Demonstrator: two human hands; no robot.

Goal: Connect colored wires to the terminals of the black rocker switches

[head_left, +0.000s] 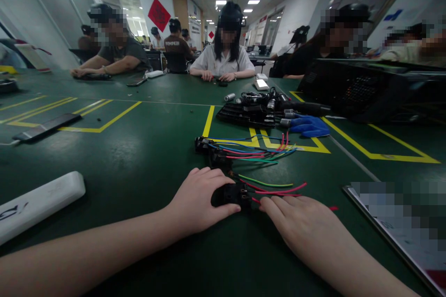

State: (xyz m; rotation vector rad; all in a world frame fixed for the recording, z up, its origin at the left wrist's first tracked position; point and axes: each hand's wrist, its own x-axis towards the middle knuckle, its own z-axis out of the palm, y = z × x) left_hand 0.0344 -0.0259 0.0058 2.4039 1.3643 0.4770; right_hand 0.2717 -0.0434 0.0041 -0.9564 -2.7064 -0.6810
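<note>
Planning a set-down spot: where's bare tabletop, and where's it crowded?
Bare: tabletop between white case and left hand; the near side between left forearm and right forearm; a smaller patch between red wires and framed sheet. Crowded: around the held black connector, the wired connectors beyond it, and the black parts pile beside the blue item.

- Passable: the tabletop's [132, 167] left side, between white case [45, 204] and flat black device [49, 126].
- Beyond the left hand [202, 199], wired connectors [219, 157] obstruct the far edge.

Single head-worn view, facing forward and down, close over the green table [121, 167]
</note>
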